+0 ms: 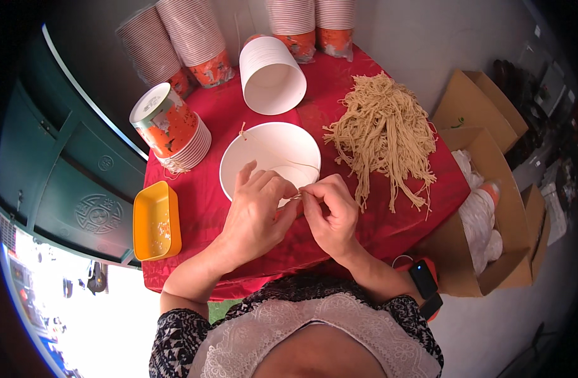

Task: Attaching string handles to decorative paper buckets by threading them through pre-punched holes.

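At the white tub, left hand and right hand angled inward, fingers pinching a thin strand

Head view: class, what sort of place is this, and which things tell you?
Probably a small makeshift workspace; whether home or shop is unclear. A red-covered table bears wrapped stacks of tubs and a heap of tan strands, with an open cardboard box beside it.

the tan bit pinched between left hand and right hand is too small to identify. they hide the near rim of the white tub. three tub stacks run past the top edge; dark clutter, far right, is blurred.
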### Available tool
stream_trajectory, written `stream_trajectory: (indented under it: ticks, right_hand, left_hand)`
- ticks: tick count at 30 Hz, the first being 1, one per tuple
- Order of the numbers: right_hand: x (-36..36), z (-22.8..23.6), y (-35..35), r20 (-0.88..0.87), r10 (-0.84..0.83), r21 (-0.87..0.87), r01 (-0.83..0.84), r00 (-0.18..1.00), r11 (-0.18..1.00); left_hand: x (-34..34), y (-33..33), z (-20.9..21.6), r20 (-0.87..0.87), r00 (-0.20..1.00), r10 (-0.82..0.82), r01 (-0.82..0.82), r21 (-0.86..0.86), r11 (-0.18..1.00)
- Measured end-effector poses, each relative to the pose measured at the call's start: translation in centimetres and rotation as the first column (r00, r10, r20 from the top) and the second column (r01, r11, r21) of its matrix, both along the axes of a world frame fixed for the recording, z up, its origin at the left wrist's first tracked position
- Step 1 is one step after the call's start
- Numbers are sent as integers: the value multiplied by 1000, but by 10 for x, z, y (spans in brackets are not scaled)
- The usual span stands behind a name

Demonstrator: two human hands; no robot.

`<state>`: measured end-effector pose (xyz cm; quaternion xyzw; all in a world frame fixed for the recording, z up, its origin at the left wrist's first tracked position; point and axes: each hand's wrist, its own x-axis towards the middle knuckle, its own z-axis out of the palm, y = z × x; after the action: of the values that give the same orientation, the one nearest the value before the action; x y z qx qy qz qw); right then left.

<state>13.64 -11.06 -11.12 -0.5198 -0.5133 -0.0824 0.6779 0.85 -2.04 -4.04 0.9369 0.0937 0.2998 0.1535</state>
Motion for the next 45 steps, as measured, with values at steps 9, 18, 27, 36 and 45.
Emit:
stream_trajectory:
  ticks: [9,18,27,36,45]
  right_hand:
    - [-2,-3,0,-83,13,-13,-15,996,1000]
    - [5,1,-2,104,-51,28,48,993,998]
    - [5,3,-4,123,-39,19,36,992,999]
    - [5,5,-5,31,29,4,-29,999,1000]
    - [4,-9,-6,-353,345,-14,-373,870,928]
  left_hand:
    - [-1,-4,4,-15,999,-43,43,-18,999]
    - [5,0,1,41,996,-80,83,-80,993]
    - [8,2,2,62,993,-99,105,-86,991]
    - [8,1,4,65,994,-90,95,-87,992]
    - [10,3,-3,145,986,-83,107,-161,981]
